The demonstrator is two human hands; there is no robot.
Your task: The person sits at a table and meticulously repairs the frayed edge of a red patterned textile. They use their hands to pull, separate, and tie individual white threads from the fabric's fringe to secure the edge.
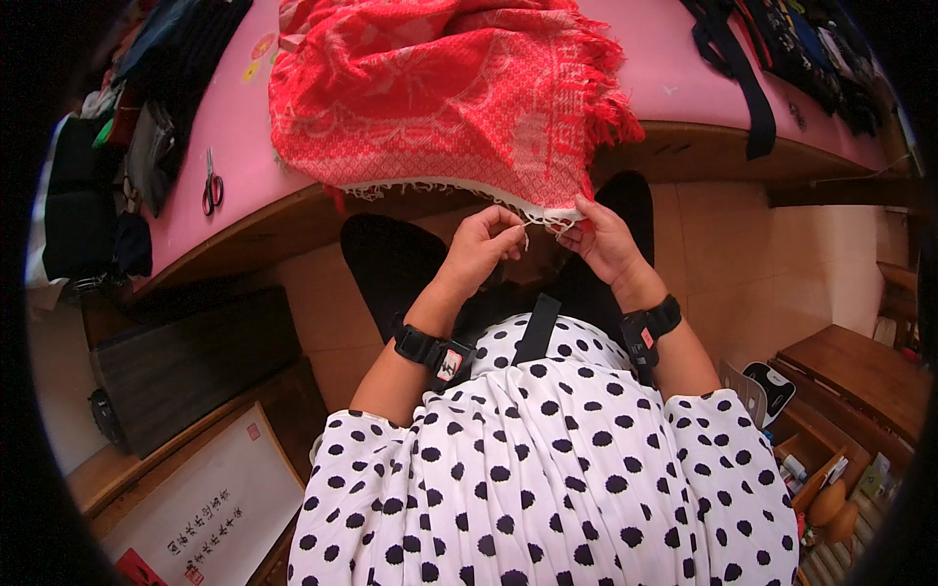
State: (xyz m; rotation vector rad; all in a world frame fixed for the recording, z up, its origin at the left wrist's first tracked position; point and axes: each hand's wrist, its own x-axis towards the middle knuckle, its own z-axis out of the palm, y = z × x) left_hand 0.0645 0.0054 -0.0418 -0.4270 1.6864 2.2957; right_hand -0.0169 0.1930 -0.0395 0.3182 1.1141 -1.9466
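A red and pale patterned woven cloth (469,110) with red fringe along its right side lies bunched on the pink-covered table (242,132) and hangs over the near edge. Its lower border is white, with knotted white fringe (447,187). Near the hanging corner, my left hand (480,245) pinches a white fringe strand between thumb and fingertips. My right hand (604,242) grips the corner of the white border, thumb on top and the other fingers partly hidden beneath. Both hands are close together, just beyond the table edge and above my lap.
Black-handled scissors (212,192) lie on the table at the left. Dark folded clothes (157,146) are piled at the far left, more clothes (813,58) at the far right. A dark strap (751,95) hangs over the edge. An open wooden drawer (813,458) with small items is at lower right.
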